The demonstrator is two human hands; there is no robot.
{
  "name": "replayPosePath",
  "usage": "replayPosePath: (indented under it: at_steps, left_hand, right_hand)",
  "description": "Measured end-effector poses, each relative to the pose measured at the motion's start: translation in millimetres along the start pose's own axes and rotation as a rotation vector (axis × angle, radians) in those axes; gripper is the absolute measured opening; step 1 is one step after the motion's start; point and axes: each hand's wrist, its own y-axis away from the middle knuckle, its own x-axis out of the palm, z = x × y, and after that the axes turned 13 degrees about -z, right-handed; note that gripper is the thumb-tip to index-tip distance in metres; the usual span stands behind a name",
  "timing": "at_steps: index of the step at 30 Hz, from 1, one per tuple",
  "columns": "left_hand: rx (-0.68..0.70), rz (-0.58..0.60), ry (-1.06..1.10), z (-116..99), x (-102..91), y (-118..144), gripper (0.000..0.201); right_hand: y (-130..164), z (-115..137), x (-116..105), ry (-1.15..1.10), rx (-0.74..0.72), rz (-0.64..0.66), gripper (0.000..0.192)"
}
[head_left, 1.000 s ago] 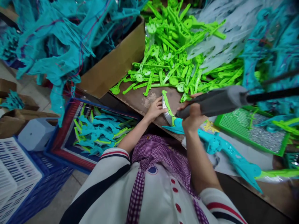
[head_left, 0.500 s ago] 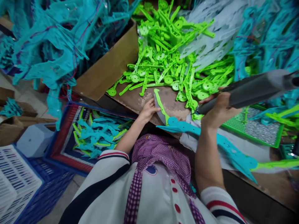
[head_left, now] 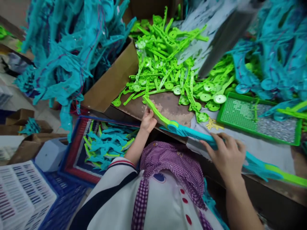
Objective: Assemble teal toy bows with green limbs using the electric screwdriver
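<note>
A long turquoise plastic piece (head_left: 192, 132) with lime-green arms at both ends lies slantwise along the bench's front edge. My left hand (head_left: 148, 122) pinches the left green arm (head_left: 157, 112) from below. Over the turquoise middle rests my right hand (head_left: 226, 155), thumb on the near side and fingers bent across the far side, gripping it. A blurred grey powered screwdriver (head_left: 222, 43) hangs beyond my right hand, out of its grasp; I cannot see its tip clearly.
Loose green arms (head_left: 165, 57) are heaped at the back of the bench. A green basket (head_left: 260, 140) of small metal pieces stands at right. A cardboard box (head_left: 112, 78) and a crate (head_left: 72, 153) of turquoise-green pieces are at left. More turquoise parts (head_left: 275, 54) fill the back right.
My right hand has let go of the screwdriver, which has swung up and away, and now grips the turquoise piece. The left green arm has turned, and my left hand still holds it.
</note>
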Motion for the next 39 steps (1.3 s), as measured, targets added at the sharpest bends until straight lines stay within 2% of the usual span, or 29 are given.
replayPosePath:
  at_steps: [4,7,10,12,15,17,20,23,26,31,34,39]
  left_hand:
    - [0.078,0.022,-0.021,-0.4,-4.1,-3.5,0.029]
    - [0.134,0.08,-0.056,-5.0,-12.6,-5.6,0.029]
    - [0.173,0.152,-0.081,-12.5,-23.6,-6.2,0.032]
    - [0.186,0.194,-0.088,-17.3,-31.2,-5.9,0.037]
    - [0.184,0.257,-0.112,-22.1,-40.9,-6.8,0.044]
    - [0.182,0.285,-0.14,-23.5,-45.0,-7.8,0.043]
    - [0.225,0.268,-0.162,-26.1,-46.1,-4.9,0.043]
    - [0.313,0.179,-0.143,-32.7,-41.7,2.9,0.043]
    - [0.403,0.114,-0.119,-40.9,-33.8,7.5,0.04]
    - [0.494,0.105,-0.105,-46.1,-20.8,7.5,0.049]
    - [0.532,0.105,-0.084,-45.7,-17.9,7.3,0.051]
    - [0.556,0.1,-0.154,-53.7,-23.2,-0.5,0.05]
  right_hand:
    - [-15.6,2.4,8.7,0.013,-0.02,-0.039,0.038]
    - [-14.8,7.4,8.3,-0.008,-0.029,-0.04,0.05]
    - [0.7,3.1,-8.9,-0.002,0.032,-0.079,0.074]
    - [16.2,-8.3,-28.3,0.054,0.122,-0.103,0.081]
    - [38.5,-29.1,-54.8,0.137,0.259,-0.067,0.075]
    - [47.8,-39.7,-60.7,0.106,0.303,-0.029,0.067]
    - [52.9,-48.3,-50.6,-0.038,0.259,0.011,0.05]
    - [56.9,-50.8,-35.5,-0.119,0.234,-0.018,0.039]
    - [67.2,-55.6,-26.9,-0.129,0.249,-0.078,0.041]
    - [82.8,-66.4,-19.1,-0.163,0.26,-0.103,0.044]
    - [80.3,-61.3,-19.6,-0.14,0.258,-0.14,0.035]
    - [61.6,-44.0,-27.2,-0.158,0.25,-0.083,0.027]
